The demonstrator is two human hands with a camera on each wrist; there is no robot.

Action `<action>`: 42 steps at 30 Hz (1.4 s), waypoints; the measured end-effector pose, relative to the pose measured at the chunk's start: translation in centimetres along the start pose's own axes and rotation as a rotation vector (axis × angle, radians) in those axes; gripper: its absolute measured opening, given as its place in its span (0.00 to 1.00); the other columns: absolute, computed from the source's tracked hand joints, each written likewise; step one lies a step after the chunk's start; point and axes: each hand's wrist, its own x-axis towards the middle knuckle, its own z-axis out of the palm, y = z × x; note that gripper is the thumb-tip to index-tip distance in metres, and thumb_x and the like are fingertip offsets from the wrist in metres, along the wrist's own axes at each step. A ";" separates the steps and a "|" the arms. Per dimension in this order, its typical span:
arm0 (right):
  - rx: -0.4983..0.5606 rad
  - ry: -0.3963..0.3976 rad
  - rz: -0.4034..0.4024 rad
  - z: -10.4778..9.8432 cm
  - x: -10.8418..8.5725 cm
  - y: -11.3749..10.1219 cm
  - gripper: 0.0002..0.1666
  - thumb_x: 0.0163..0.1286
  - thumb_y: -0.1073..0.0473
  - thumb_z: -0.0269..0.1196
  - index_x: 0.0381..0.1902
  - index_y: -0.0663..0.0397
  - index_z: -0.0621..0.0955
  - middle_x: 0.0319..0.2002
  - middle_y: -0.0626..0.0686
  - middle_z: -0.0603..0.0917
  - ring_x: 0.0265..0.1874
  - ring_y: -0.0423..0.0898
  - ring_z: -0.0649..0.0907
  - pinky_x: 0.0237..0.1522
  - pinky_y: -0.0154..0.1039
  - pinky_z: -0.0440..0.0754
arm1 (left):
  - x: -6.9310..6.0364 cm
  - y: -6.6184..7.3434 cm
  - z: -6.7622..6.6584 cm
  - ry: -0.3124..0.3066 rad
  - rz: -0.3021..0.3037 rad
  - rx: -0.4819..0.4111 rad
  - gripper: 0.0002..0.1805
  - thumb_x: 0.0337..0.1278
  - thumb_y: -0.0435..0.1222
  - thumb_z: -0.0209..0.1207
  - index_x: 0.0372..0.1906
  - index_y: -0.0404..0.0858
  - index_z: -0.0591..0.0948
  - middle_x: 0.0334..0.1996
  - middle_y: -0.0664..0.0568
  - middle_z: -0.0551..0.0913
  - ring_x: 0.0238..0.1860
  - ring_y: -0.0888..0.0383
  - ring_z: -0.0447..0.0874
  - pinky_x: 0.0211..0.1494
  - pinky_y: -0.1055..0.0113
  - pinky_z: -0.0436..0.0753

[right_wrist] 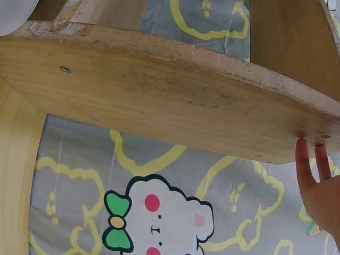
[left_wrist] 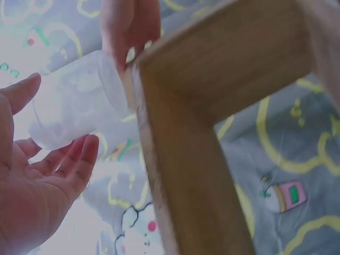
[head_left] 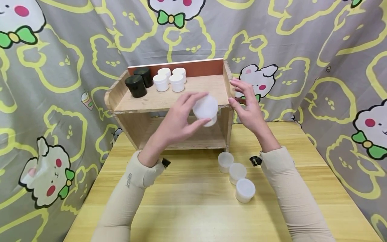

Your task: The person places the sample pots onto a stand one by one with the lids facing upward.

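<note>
My left hand [head_left: 178, 119] holds a translucent plastic tub with a white lid [head_left: 205, 107] in front of the shelf's upper board, thumb and fingers on opposite sides. In the left wrist view the same clear tub [left_wrist: 74, 103] is tilted, beside the wooden frame. At the right end of the small wooden shelf [head_left: 198, 89], my right hand [head_left: 249, 109] rests its fingertips against the side panel. The right wrist view shows straight fingers [right_wrist: 304, 162] touching that panel's outer face. Three similar lidded tubs [head_left: 245, 190] stand in a slanting row on the table.
Two black jars [head_left: 136, 86] and several white jars [head_left: 177, 83] stand on the upper board's left half. Below is an open lower compartment [head_left: 196, 136]. The wood-grain table [head_left: 187, 201] meets a patterned grey curtain [head_left: 193, 40] behind and at both sides.
</note>
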 end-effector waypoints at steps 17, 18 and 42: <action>-0.005 0.005 -0.001 0.0 0.0 0.0 0.32 0.76 0.67 0.61 0.74 0.48 0.71 0.77 0.48 0.64 0.71 0.56 0.72 0.62 0.60 0.76 | 7.6 -3.2 -2.2 0.099 -0.143 0.139 0.35 0.65 0.48 0.68 0.73 0.41 0.74 0.64 0.43 0.76 0.61 0.49 0.76 0.57 0.59 0.80; -0.003 0.005 -0.001 0.0 0.0 0.0 0.32 0.76 0.67 0.61 0.74 0.48 0.71 0.77 0.48 0.65 0.71 0.55 0.73 0.62 0.59 0.76 | 8.0 -3.6 -2.2 0.103 -0.156 0.141 0.35 0.65 0.48 0.68 0.73 0.41 0.74 0.64 0.43 0.76 0.60 0.49 0.76 0.57 0.59 0.79; 0.000 0.001 -0.017 0.0 0.0 0.3 0.30 0.77 0.64 0.60 0.74 0.45 0.72 0.77 0.43 0.65 0.70 0.52 0.73 0.61 0.52 0.77 | 11.9 -9.7 -1.1 0.001 -0.435 0.189 0.37 0.69 0.52 0.62 0.78 0.48 0.67 0.72 0.49 0.72 0.61 0.50 0.76 0.62 0.59 0.77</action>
